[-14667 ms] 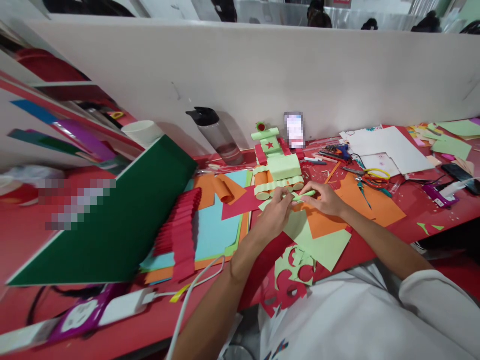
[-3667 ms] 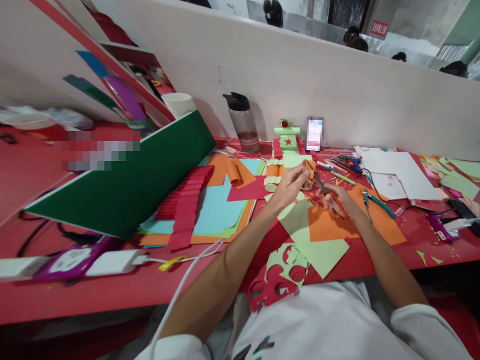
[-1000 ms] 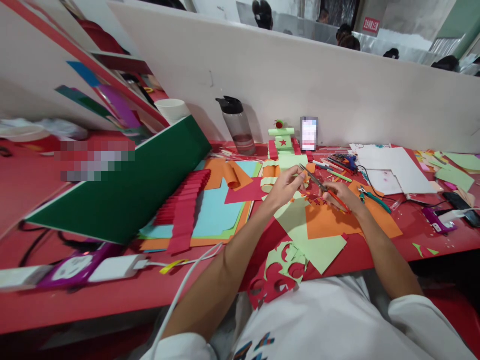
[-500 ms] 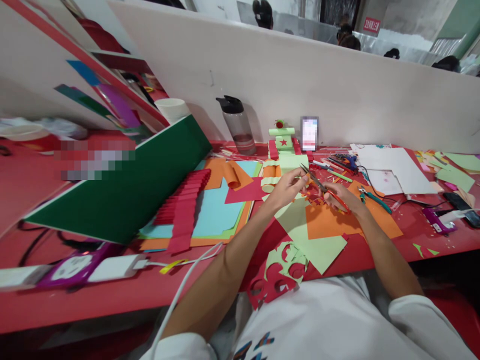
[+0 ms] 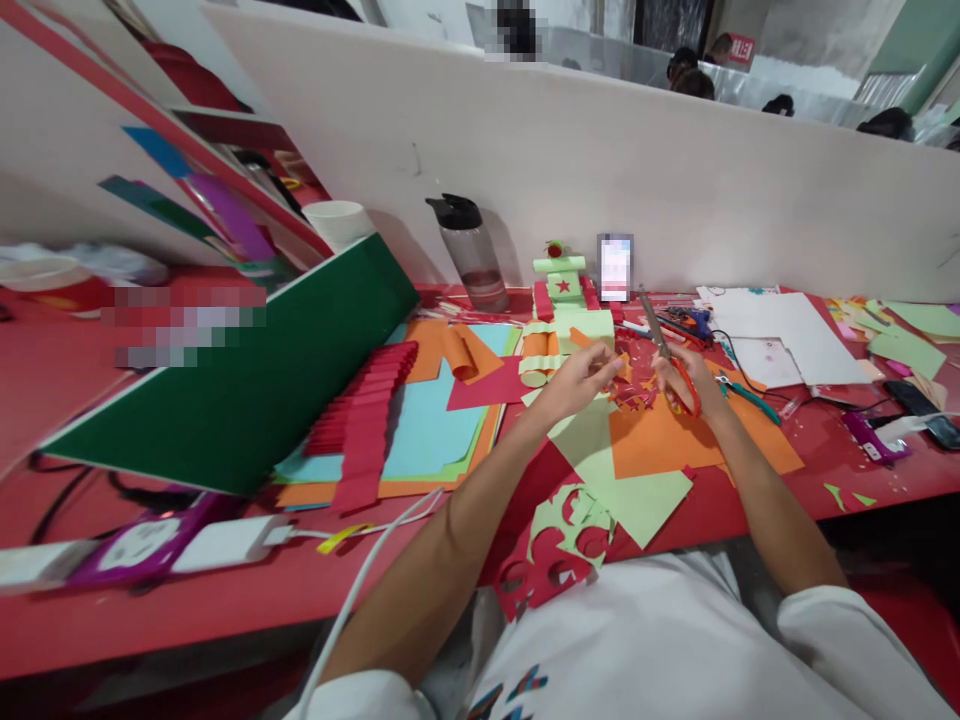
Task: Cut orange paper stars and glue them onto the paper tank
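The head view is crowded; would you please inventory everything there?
Long table: 1, red, foreground
Upright partition: 1, white, behind table
Plastic bottle: 1, clear, black lid, by partition
Rectangular phone: 1, dark, right of bottle
Paper model: 1, green, red, orange, left of phone
Rectangular board: 1, dark green, left
Pleated paper strip: 1, red, right of board
Flat paper sheets: several, mixed colours, across table
Holed paper sheets: 2, green and red, front edge
Pliers: 1, teal handles, right of centre
Power strips: 2, purple, left and right
Heads: several, dark, beyond partition
Metal scissors: 1, red handles, centre
Small clutter: many, mixed, uncountable
Left hand: 1, bare, pinching orange paper
Right hand: 1, bare, holding scissors
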{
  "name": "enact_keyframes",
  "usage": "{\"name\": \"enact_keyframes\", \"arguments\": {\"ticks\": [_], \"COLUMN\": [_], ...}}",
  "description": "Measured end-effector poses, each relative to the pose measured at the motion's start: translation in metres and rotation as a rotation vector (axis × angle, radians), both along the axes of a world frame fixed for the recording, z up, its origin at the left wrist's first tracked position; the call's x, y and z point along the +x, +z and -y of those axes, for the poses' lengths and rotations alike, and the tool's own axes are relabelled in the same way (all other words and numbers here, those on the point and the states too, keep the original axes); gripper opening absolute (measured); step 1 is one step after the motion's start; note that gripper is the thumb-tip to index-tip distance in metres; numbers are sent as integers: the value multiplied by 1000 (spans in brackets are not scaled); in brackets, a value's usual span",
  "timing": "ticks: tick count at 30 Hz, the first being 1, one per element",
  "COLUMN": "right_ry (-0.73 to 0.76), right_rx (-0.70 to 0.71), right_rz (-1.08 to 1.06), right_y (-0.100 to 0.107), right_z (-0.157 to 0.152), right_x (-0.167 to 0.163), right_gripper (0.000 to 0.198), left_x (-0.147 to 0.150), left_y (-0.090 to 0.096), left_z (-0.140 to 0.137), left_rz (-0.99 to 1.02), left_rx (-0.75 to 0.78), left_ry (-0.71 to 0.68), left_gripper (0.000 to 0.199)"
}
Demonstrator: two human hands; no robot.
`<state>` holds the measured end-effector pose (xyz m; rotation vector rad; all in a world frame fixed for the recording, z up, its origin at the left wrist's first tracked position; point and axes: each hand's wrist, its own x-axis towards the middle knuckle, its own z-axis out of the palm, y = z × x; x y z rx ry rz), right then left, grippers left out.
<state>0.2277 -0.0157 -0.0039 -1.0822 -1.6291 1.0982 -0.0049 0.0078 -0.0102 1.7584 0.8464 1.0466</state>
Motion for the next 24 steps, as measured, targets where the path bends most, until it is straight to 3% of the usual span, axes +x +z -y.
{"name": "enact_keyframes", "arguments": {"ticks": [6, 11, 13, 16, 19, 22, 24], "right_ry": [-16, 41, 43, 18, -72, -169, -209], "right_rx": [23, 26, 30, 31, 49, 115, 152], "right_rz": [-107, -23, 2, -50, -148, -251, -316], "right_y": [-2, -2, -2, -4, -4, -3, -1], "right_z": [-1, 1, 1, -1, -6, -11, -12], "right_x": [-7, -10, -10, -9, -9, -6, -3], "right_gripper": [45, 43, 43, 42, 42, 44, 44], "left_x": [4, 9, 8, 2, -6, -8, -5], "left_y": [-3, -6, -7, -4, 3, 9, 11], "left_z": [1, 2, 2, 2, 5, 11, 14], "left_rz": [-37, -74, -93, -254, -634, -984, -1096], "left_rx": [-47, -134, -97, 103, 281, 293, 274], "left_ry": [-137, -204, -193, 14, 326, 429, 435], "left_gripper": [43, 45, 45, 41, 41, 47, 49]}}
